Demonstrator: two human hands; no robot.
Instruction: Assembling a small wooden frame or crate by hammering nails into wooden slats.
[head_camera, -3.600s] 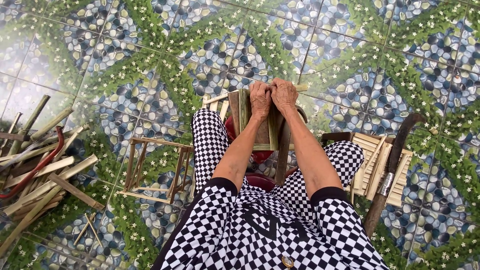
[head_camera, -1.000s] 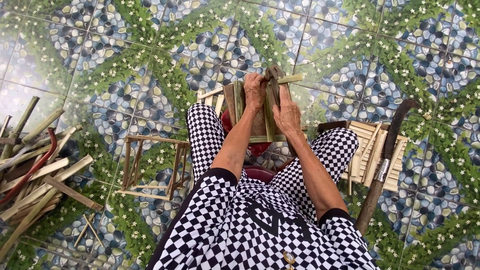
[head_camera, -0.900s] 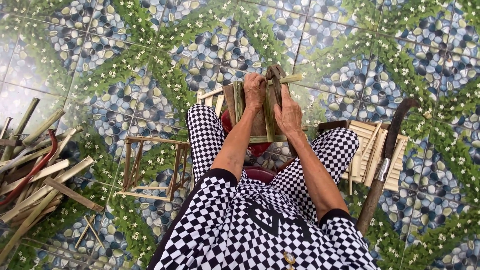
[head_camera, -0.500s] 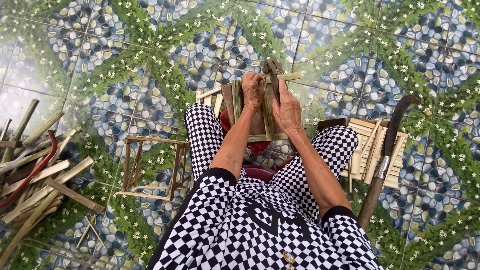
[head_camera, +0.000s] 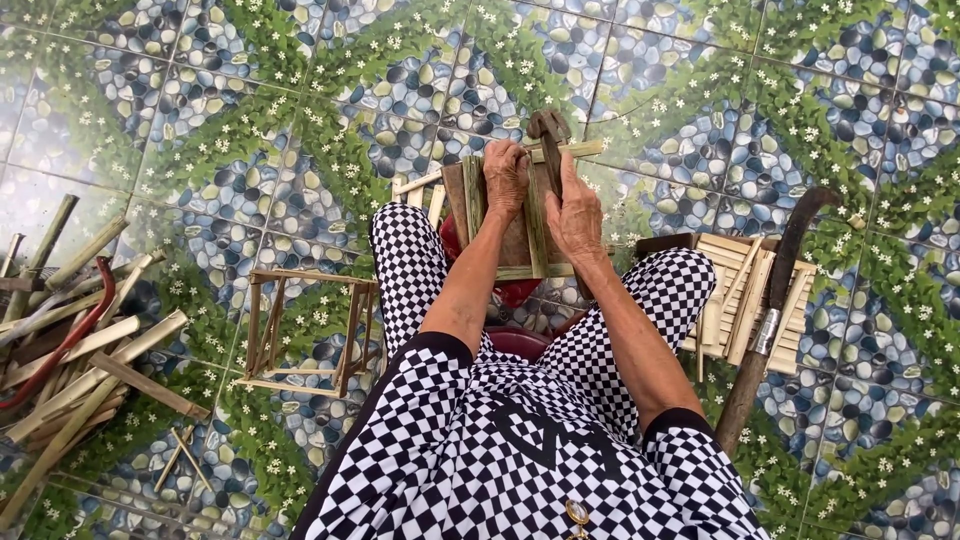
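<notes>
Between my knees I hold a small frame of bamboo slats (head_camera: 536, 232), upright on a wooden block. My left hand (head_camera: 506, 178) is wrapped around its upper left slats. My right hand (head_camera: 573, 212) grips a dark wooden-handled tool (head_camera: 549, 128) whose top sticks up above the frame, pressed against the slats. A thin crosswise bamboo stick (head_camera: 580, 150) runs along the frame's top. A red stool (head_camera: 510, 292) shows under the frame, mostly hidden by my arms and checkered trousers.
A finished open bamboo frame (head_camera: 305, 330) lies on the tiled floor at my left. A pile of bamboo sticks (head_camera: 70, 340) with a red curved piece sits far left. On the right lie a flat slatted panel (head_camera: 745, 300) and a long curved knife (head_camera: 775, 310).
The dark tool in my right hand has risen slightly above the frame's top, and both hands have shifted a little on the slats. The rest of the floor is unchanged.
</notes>
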